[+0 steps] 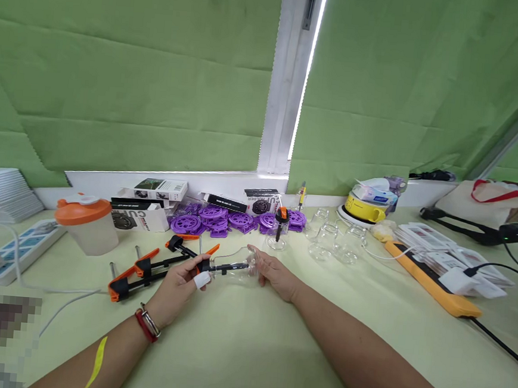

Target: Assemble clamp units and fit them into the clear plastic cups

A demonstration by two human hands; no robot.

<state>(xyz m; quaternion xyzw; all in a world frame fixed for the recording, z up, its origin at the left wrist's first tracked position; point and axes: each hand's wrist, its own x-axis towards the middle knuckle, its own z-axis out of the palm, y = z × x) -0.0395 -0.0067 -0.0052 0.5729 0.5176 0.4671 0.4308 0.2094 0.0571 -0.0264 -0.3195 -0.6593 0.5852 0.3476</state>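
Observation:
My left hand [182, 286], a white wrap on one finger, is closed around the black and orange end of a bar clamp [205, 265] at the mouth of a clear glass bottle [236, 258]. The clamp's black bar reaches into the bottle, which lies sideways between my hands. My right hand [275, 274] is closed on the bottle's wide base; its fingertips are partly hidden behind the glass. Left of my hands lie several orange and black bar clamps [145, 272]. Beyond the bottle stands another glass vessel [277, 241] with an orange-topped black clamp [280, 219] in it.
Several clear glass vessels [324, 247] stand right of centre. Purple plastic parts [215, 214] and cup holder boxes [143, 218] line the back. An orange-lidded cup [88, 231] and a white power strip [25, 253] are left; an orange power strip [431, 282] is right.

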